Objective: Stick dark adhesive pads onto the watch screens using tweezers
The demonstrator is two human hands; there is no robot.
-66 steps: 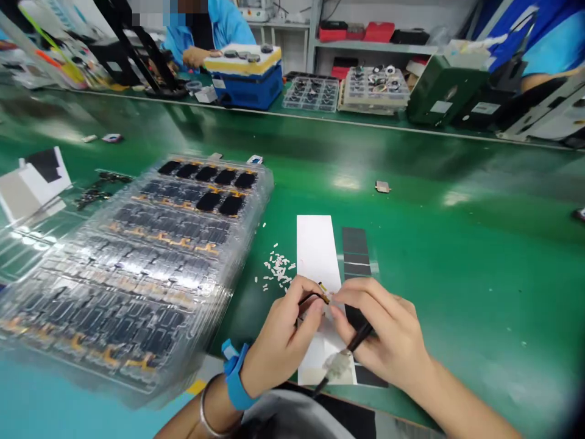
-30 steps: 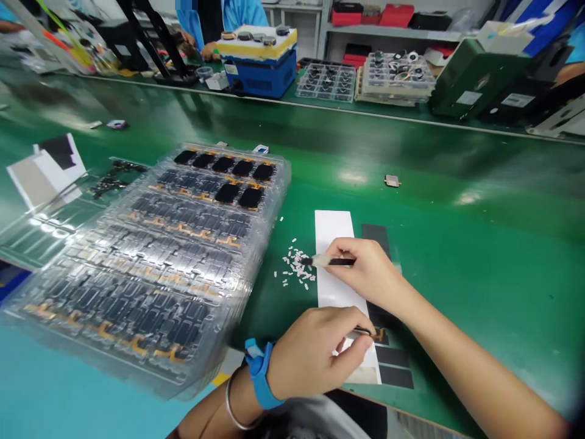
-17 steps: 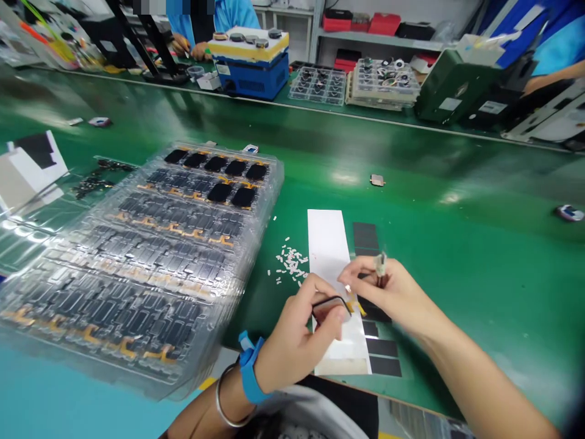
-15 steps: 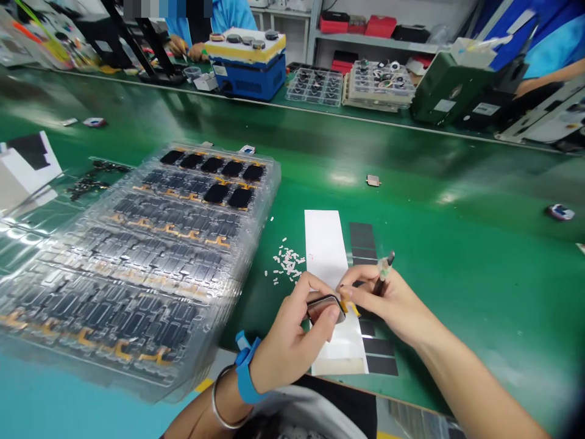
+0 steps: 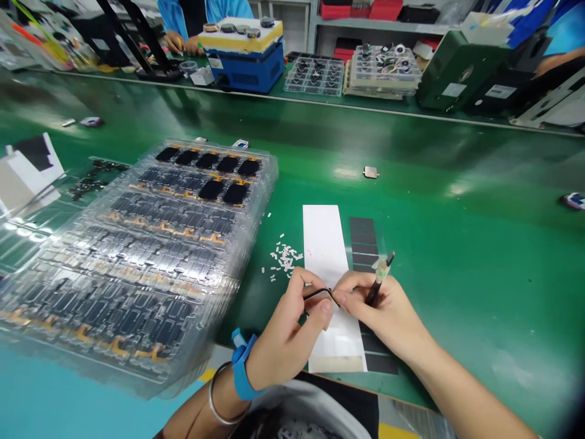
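Note:
My left hand (image 5: 290, 332) is closed around a small display screen (image 5: 316, 293), held between thumb and fingers. The screen is tilted so that mostly its thin dark edge shows. The fingertips of my right hand (image 5: 395, 314) pinch at the screen's right end; what exactly they grip there is hidden. A slim dark pen-like tool (image 5: 373, 294), wrapped with clear tape near its upper end, rests in the same hand and points up. Both hands are above a white paper strip (image 5: 322, 238). Beside it lies a strip of black rectangular stickers (image 5: 363, 231), partly covered by my right hand.
Small white pieces (image 5: 286, 257) lie scattered left of the paper. A stack of clear plastic trays (image 5: 269, 183) with display screens stands at left. A small metallic part (image 5: 370, 172) lies farther back. Across the bench are a blue machine (image 5: 247, 68) and a person's hands (image 5: 183, 44).
The screen has turned from showing its glossy face to nearly edge-on. The orange flex cable seen by my right fingertips is now out of sight. My right hand has shifted slightly left.

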